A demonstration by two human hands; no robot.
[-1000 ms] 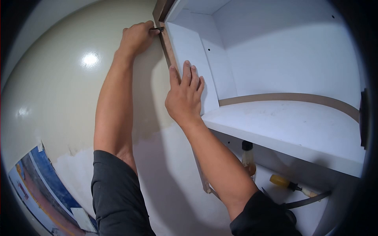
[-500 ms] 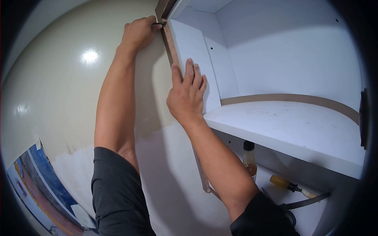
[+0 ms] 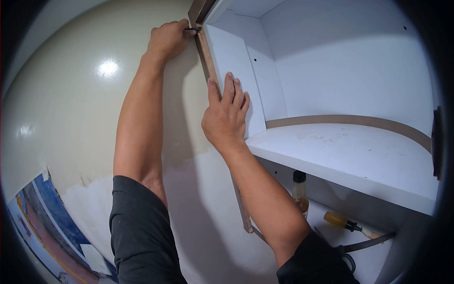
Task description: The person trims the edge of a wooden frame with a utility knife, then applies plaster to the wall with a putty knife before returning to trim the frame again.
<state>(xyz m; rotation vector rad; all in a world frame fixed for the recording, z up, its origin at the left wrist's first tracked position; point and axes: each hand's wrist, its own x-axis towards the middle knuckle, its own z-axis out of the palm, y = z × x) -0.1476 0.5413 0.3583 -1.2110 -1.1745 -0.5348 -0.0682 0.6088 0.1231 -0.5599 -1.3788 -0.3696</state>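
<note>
Up at the top of the cabinet's left side, my left hand (image 3: 168, 41) is closed on a small dark tool (image 3: 192, 30), thin like a blade. Its tip touches the front edge (image 3: 205, 53) of the side panel, where bare tan board shows beside a brown outer layer. Most of the tool is hidden by my fingers. Lower down, my right hand (image 3: 226, 120) lies with fingers stretched out against the white side panel (image 3: 231, 57), its index finger along the front edge.
A curved brown strip (image 3: 350, 119) stands on the white shelf (image 3: 331, 146). Below are a black-capped bottle (image 3: 299, 189), a yellow-handled tool (image 3: 338, 219) and a dark curved strip (image 3: 369, 243). The painted wall (image 3: 85, 118) is at left, with a colourful picture (image 3: 52, 227) low down.
The view has shifted very slightly. Both hands and the small dark tool keep nearly the same places on the panel edge.
</note>
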